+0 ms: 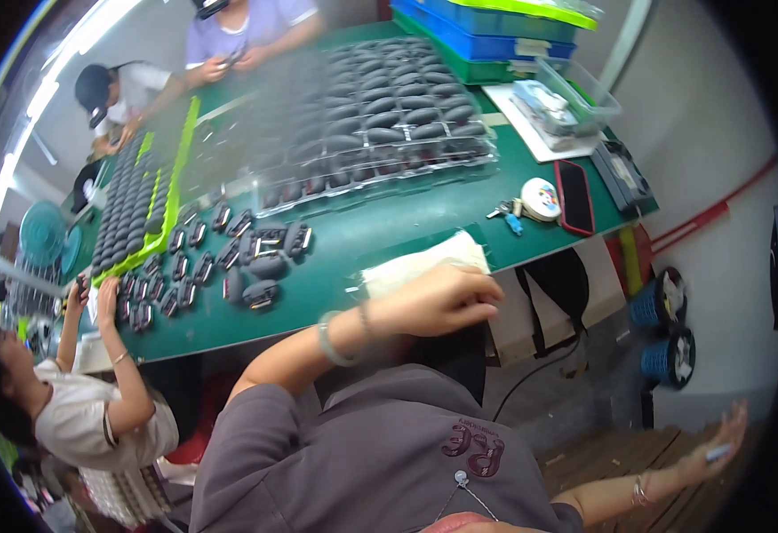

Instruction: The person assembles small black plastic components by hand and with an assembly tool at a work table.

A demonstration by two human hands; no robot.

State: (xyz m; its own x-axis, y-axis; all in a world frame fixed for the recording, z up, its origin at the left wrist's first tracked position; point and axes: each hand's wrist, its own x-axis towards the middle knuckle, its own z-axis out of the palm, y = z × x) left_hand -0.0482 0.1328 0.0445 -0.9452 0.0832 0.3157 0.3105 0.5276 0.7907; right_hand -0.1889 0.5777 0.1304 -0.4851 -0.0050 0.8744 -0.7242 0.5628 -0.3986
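Note:
My left hand [455, 300], with a pale bangle on its wrist, is over a folded off-white cloth [424, 265] at the table's near edge. Its fingers curl inward, and whatever they may hold is hidden. Far off to the lower right, my right hand [716, 451] is held out away from the table. A small pale blue piece [718, 453] lies across its palm, the fingers partly extended; its kind is too small to make out. Left of the cloth lie several loose dark grey oval pieces [264, 294], some with open frames showing.
Clear stacked trays [375, 173] hold rows of dark oval pieces; a lime-green tray [175, 182] holds more. A phone [574, 197], keys [506, 211] and a round white case [540, 200] lie right. Blue crates [486, 35] stand behind. Three other people work around the table.

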